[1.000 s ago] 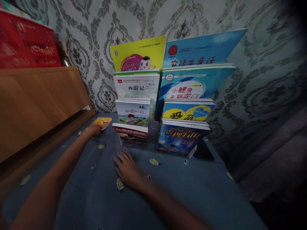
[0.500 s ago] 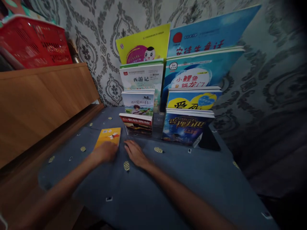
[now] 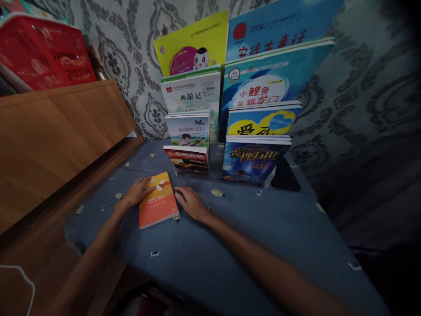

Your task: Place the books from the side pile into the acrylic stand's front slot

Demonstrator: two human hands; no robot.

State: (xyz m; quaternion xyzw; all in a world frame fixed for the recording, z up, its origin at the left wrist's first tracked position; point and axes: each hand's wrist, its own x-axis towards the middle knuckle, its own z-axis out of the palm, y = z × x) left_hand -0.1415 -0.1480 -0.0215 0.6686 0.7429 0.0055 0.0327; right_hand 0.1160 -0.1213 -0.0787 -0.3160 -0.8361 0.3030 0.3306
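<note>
An orange and yellow paperback book (image 3: 159, 202) lies flat on the blue tablecloth, a small cartoon figure on its cover. My left hand (image 3: 137, 192) rests at the book's left edge, its thumb stretched over the cover and its fingers extended toward the far corner. On the opposite side, my right hand (image 3: 191, 203) lies on the cloth with its fingers apart, the tips close beside the book's right edge. Whether those tips touch the book I cannot tell. Neither hand lifts the book.
Beyond my hands, books stand in two columns: a red-topped book (image 3: 187, 159) fronts the left, a dark blue book (image 3: 251, 160) the right. A black bookend (image 3: 286, 174) is beside them. A red basket (image 3: 49, 52) sits on the wooden cabinet (image 3: 66, 131) at left.
My left hand has moved off the book's near part to its left edge, uncovering the orange half. The book now reaches nearer to me. My right hand stays at its right side.
</note>
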